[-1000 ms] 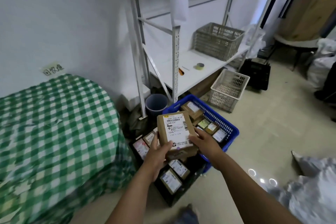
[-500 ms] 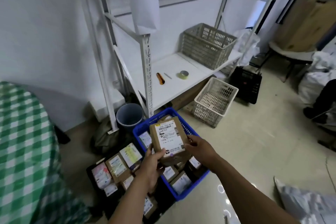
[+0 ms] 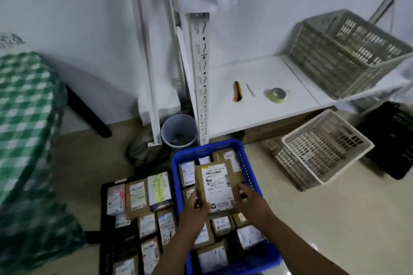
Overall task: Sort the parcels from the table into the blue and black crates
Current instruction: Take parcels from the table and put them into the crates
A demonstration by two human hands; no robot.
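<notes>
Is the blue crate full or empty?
Blue crate partly full: labelled parcels lie inside; left hand and right hand hold another parcel over it.

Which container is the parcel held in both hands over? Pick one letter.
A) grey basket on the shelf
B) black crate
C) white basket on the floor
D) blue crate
D: the parcel, gripped by the left hand and the right hand, shows within the rim of the blue crate, above the boxes lying in it.

Labelled brown parcel (image 3: 216, 187) over blue crate (image 3: 247, 166)

white wall (image 3: 78, 18), beige floor (image 3: 324, 219), white shelving (image 3: 257, 100)
</notes>
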